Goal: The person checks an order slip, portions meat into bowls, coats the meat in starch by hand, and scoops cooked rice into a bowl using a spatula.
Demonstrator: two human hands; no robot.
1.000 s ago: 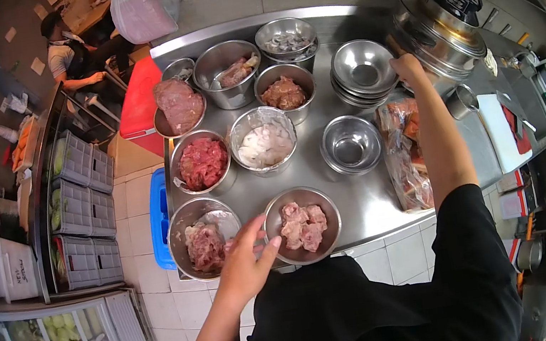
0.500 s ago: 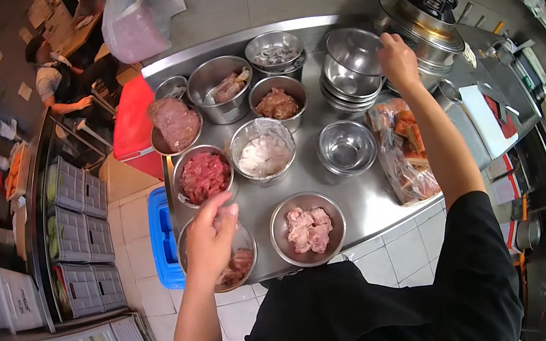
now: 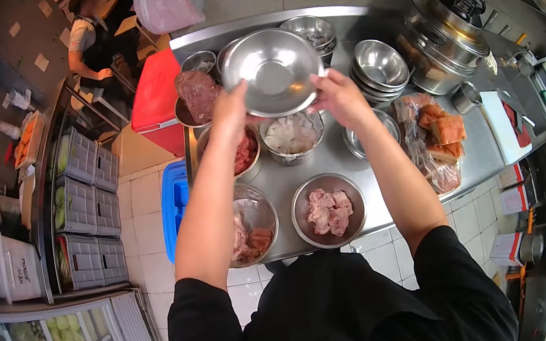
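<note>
"One metal bowl of pink meat chunks (image 3: 304,219) is sitting near the front of the counter (image 3: 388,212), and a second bowl with meat (image 3: 259,205) is standing to its left. What about farther in?"

"A clear bag of orange-pink pieces (image 3: 444,134) is lying to the right. The left hand (image 3: 230,114) and right hand (image 3: 341,95) are holding up a wide metal bowl (image 3: 271,62) over the counter, each grip clamping its rim."

"And beyond?"

"Stacked bowls (image 3: 382,65) are resting beside a large lidded pot (image 3: 436,45); another person (image 3: 91,53) is staying in the far left background."
</note>
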